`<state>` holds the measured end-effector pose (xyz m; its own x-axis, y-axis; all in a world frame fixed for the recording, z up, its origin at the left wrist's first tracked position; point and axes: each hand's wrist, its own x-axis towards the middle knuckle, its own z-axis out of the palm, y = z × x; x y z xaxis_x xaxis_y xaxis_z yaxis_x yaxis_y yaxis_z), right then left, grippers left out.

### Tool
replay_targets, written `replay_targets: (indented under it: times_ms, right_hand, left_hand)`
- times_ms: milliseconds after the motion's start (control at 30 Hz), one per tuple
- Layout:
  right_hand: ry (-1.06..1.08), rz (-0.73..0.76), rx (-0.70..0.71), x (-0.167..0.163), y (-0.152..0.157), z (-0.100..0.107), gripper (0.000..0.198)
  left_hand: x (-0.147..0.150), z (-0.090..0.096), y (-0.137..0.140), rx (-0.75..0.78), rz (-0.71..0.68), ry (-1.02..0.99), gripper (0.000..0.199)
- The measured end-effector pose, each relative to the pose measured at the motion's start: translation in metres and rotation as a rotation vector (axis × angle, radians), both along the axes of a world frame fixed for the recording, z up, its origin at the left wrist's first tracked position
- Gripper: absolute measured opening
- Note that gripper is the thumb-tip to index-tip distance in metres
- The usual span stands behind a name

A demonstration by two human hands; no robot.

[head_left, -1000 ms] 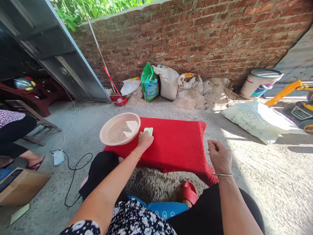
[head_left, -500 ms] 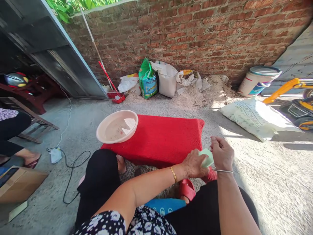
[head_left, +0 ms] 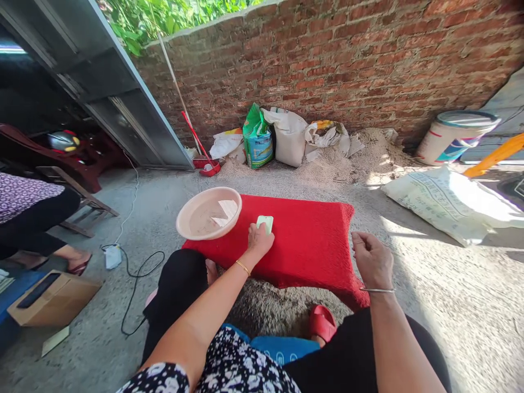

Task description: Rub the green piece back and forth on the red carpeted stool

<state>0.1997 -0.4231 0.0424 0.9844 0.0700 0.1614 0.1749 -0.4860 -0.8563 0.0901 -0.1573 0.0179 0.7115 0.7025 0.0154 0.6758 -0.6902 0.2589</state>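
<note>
My left hand (head_left: 258,240) is closed around the lower part of a pale green phone case (head_left: 266,222), a flat piece with rounded corners. It is on or just over the red cloth (head_left: 305,232) covering a low bench, to the right of a pale pink basin (head_left: 189,232). The basin holds cloudy water with bright reflections on it. My right hand (head_left: 373,259) is off the bench's right end, above my leg, its fingers curled and thumb pressed to the forefinger. Whatever sits in that pinch, if anything, is too small to make out.
Another person's legs (head_left: 45,224) are at the left, behind a cardboard box (head_left: 61,303). A black cable (head_left: 137,289) loops over the concrete floor. Filled sacks (head_left: 284,139) and a red dustpan (head_left: 210,168) stand along the brick wall. A white sack (head_left: 446,202) lies at the right.
My left hand has moved left, away from my right hand, carrying the phone case to the middle of the red cloth. My right hand remains pinched near the bench's right end.
</note>
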Motion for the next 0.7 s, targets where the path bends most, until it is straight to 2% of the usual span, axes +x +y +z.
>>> replay_targets:
  times_ms: [67, 200, 267, 300, 367, 400, 467, 533, 633, 700]
  right_hand:
    - [0.007, 0.001, -0.019, 0.0, 0.001, 0.0, 0.045]
    - [0.02, -0.011, -0.033, 0.002, 0.002, 0.0, 0.046]
    - [0.013, -0.011, -0.05, 0.002, 0.002, 0.0, 0.046]
    - [0.009, -0.012, -0.057, 0.001, 0.003, 0.001, 0.046]
    - [0.001, -0.008, -0.06, 0.0, 0.003, 0.002, 0.046]
    - [-0.004, -0.003, -0.057, -0.001, 0.003, 0.003, 0.045]
    - [-0.019, 0.014, -0.052, -0.003, 0.003, 0.005, 0.044]
    - [-0.038, 0.036, -0.052, -0.004, 0.003, 0.005, 0.044]
    - [-0.055, 0.06, -0.055, -0.003, 0.004, 0.005, 0.044]
    - [-0.056, 0.077, -0.058, -0.003, 0.005, 0.004, 0.044]
  left_hand:
    - [0.012, -0.006, -0.045, -0.026, -0.133, -0.006, 0.037]
    - [0.026, -0.016, -0.144, -0.087, -0.659, -0.013, 0.046]
    - [0.028, -0.016, -0.172, -0.167, -0.83, 0.008, 0.045]
    - [0.029, -0.015, -0.176, -0.206, -0.867, 0.009, 0.044]
    - [0.031, -0.011, -0.164, -0.255, -0.838, -0.027, 0.044]
    - [0.032, -0.008, -0.147, -0.256, -0.763, -0.055, 0.043]
    - [0.034, 0.0, -0.101, -0.22, -0.522, -0.088, 0.042]
    - [0.032, 0.008, -0.047, -0.114, -0.169, -0.064, 0.038]
    - [0.027, 0.02, 0.021, -0.051, 0.054, -0.035, 0.042]
    - [0.026, 0.024, 0.045, -0.043, 0.125, -0.011, 0.044]
